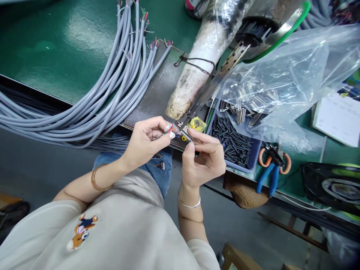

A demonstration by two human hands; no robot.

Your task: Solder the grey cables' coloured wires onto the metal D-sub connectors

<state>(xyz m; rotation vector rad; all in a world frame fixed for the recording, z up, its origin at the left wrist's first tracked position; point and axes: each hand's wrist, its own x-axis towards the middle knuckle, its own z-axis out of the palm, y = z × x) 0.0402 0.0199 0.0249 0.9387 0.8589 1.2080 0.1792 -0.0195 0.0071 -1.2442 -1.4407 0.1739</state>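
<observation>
My left hand [149, 138] pinches a few thin coloured wires [172, 129] between thumb and forefinger. Opposite it, my right hand [203, 155] grips a small metal multi-pin connector [185, 134] by its end. The wire ends meet the connector under the tip of a soldering iron [197, 103] that slants down from the upper right. Whether any wire is joined to a pin is too small to tell. Just behind the connector lies a yellow lump [197, 123], probably solder flux or sponge. A white, scorched tube [185, 84] tied with wire points down beside the iron.
Grey cables [112, 90] with stripped ends spread over the left bench. On the right stand a blue tray [250, 167] of short black tubes, a plastic bag [298, 71] over metal connectors, wire cutters [271, 172] and a black fan [332, 185]. A green-rimmed spool [292, 32] stands behind.
</observation>
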